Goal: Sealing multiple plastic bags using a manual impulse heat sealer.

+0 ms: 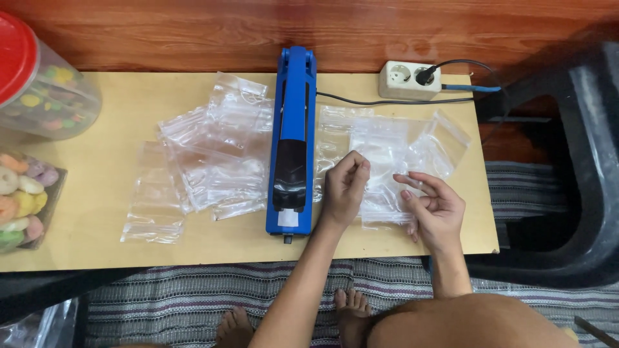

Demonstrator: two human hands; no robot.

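My left hand [345, 188] rests with fingers curled and pinched on the top of a pile of clear plastic bags [393, 158] to the right of a blue heat sealer [293, 138]. My right hand [435, 209] hovers over the same pile with fingers bent, fingertips touching a bag's edge. The sealer lies lengthwise across the low yellow table [97, 251], its arm down. A second, scattered pile of clear bags [206, 161] lies to the left of the sealer.
A clear jar with a red lid [39, 84] holding coloured rings stands at the far left, above a tray of coloured ring snacks [22, 200]. A white power socket [409, 79] with a black plug sits at the back. A dark chair [580, 161] stands right.
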